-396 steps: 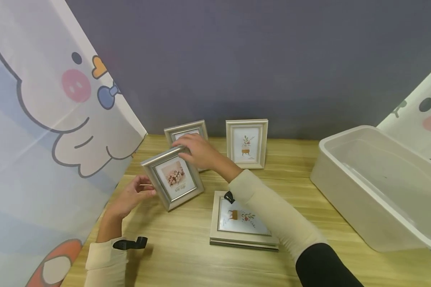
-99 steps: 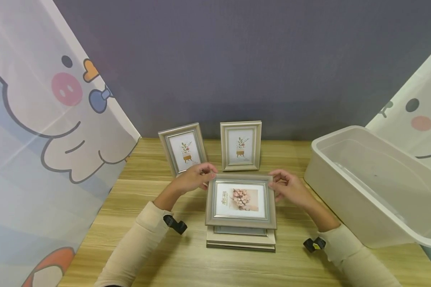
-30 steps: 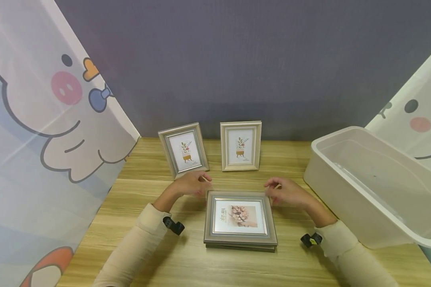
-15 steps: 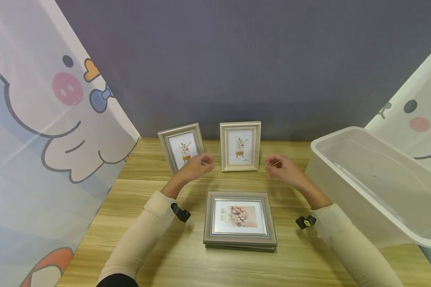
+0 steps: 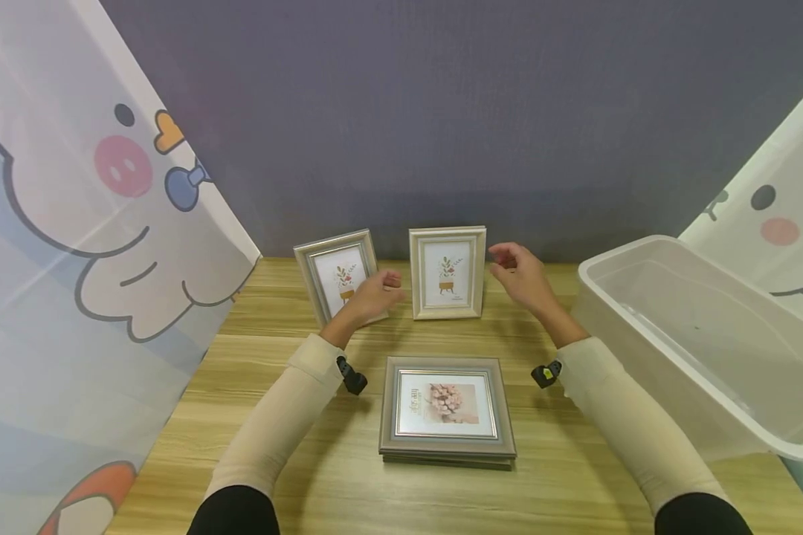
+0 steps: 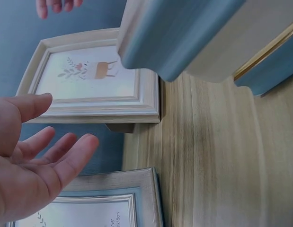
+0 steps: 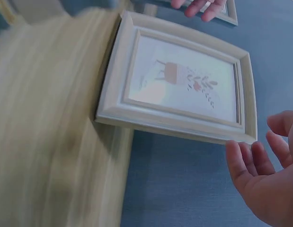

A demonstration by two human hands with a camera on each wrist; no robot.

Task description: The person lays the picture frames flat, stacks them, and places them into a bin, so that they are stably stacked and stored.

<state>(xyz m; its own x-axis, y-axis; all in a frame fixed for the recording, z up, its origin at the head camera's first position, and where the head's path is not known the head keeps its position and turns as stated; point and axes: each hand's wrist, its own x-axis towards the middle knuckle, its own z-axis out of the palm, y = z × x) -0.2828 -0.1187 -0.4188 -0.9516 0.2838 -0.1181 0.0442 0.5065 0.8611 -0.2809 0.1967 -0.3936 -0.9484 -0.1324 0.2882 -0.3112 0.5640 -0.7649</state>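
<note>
A cream picture frame (image 5: 415,275) with a potted-plant print stands upright near the back wall. To its left my left hand (image 5: 373,293) hovers with fingers loosely extended, partly covering a silver-toned picture frame (image 5: 311,275) that stands tilted behind it. My right hand (image 5: 523,275) is beside the cream frame's right edge, fingers relaxed and holding nothing. In the right wrist view the right fingertips are close to a top corner of the cream frame (image 7: 184,125); whether they touch it I cannot tell. Nearer me lies a stack of picture frames (image 5: 447,405), a flower print facing up on top.
A large off-white plastic bin (image 5: 676,357) stands on the right of the wooden table (image 5: 328,475). A dark grey wall (image 5: 468,111) closes off the back, and cartoon-printed sheets (image 5: 53,223) hang at both sides.
Earlier the flower-print frame was carried from the left onto the stack and let go. Since then both hands have risen from the stack toward the standing cream frame.
</note>
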